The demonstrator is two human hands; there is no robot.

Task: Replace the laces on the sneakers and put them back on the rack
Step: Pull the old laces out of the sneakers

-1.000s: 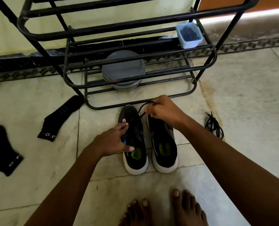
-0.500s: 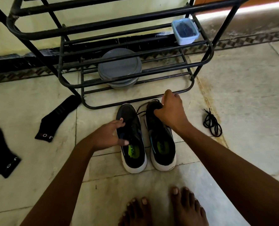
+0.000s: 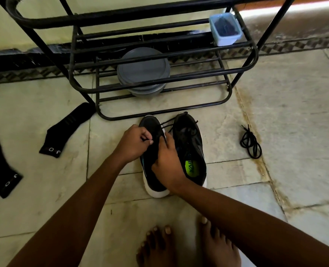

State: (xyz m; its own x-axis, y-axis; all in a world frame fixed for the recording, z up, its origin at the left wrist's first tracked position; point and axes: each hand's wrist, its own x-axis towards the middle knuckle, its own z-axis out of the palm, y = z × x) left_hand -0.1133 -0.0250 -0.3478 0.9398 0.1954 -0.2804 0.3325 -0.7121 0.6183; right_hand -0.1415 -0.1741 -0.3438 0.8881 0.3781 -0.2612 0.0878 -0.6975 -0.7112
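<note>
We judge the lacing half done: the left sneaker (image 3: 150, 122) and right sneaker (image 3: 190, 147) stand on the floor just before the rack (image 3: 159, 112), not on it. Our left hand (image 3: 134, 143) pinches a lace (image 3: 167, 121) while the right hand (image 3: 169, 162) grips the left sneaker, hands nearly touching; a spare lace (image 3: 250, 143) lies apart. On the rack, a blue tub (image 3: 226, 28) holds something dark, and the grey bowl (image 3: 143, 72) is lidded.

Black sneakers (image 3: 190, 143) upright, spare lace (image 3: 250, 144) coiled nearby
</note>
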